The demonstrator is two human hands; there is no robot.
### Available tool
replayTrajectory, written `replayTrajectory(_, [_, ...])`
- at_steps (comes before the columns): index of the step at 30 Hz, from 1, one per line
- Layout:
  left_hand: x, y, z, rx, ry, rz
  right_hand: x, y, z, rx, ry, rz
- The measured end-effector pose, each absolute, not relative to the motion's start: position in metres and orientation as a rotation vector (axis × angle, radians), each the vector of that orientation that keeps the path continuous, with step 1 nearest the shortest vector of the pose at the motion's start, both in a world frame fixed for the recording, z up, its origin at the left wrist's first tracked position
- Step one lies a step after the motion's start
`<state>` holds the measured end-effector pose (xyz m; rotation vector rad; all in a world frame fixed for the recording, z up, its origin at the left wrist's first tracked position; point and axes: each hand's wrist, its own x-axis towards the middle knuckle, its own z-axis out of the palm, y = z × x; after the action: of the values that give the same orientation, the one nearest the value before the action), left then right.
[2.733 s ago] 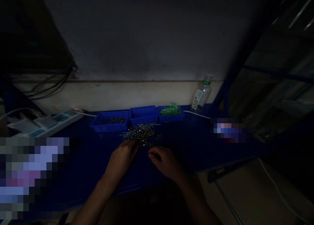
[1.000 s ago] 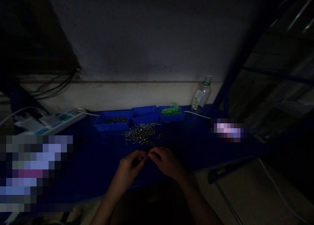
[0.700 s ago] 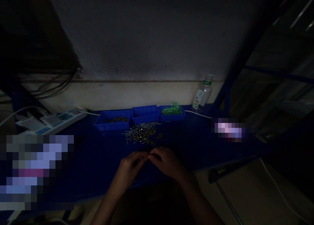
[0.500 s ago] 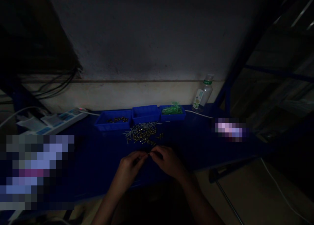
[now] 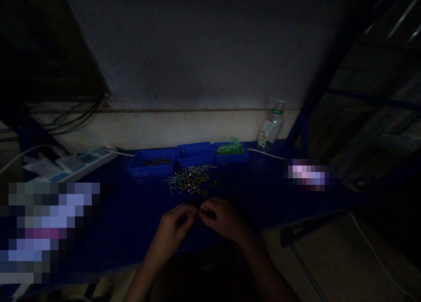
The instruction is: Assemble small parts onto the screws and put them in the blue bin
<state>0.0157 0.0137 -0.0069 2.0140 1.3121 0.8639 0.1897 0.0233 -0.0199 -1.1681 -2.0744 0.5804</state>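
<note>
left grip [image 5: 173, 225], now back from the metal pile [image 5: 193, 178], and right grip [image 5: 221, 217] pinch a small piece [image 5: 198, 211].

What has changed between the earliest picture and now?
The left hand has drawn back from the near edge of the metal pile toward the right hand; something small seems pinched between them, too dark to identify. The right hand, blue trays and bottle stayed roughly put.

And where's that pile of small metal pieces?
In the head view, the pile of small metal pieces lies just below centre, in front of the middle blue bin and beyond the left hand and right hand.
</note>
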Motion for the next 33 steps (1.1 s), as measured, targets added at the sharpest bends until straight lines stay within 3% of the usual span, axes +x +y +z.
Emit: replayTrajectory(33, [0.0194,0.0162,-0.0035,1.958,1.347,0.815,0.1919,0.0221,-0.0206,-1.151,-1.969,0.702])
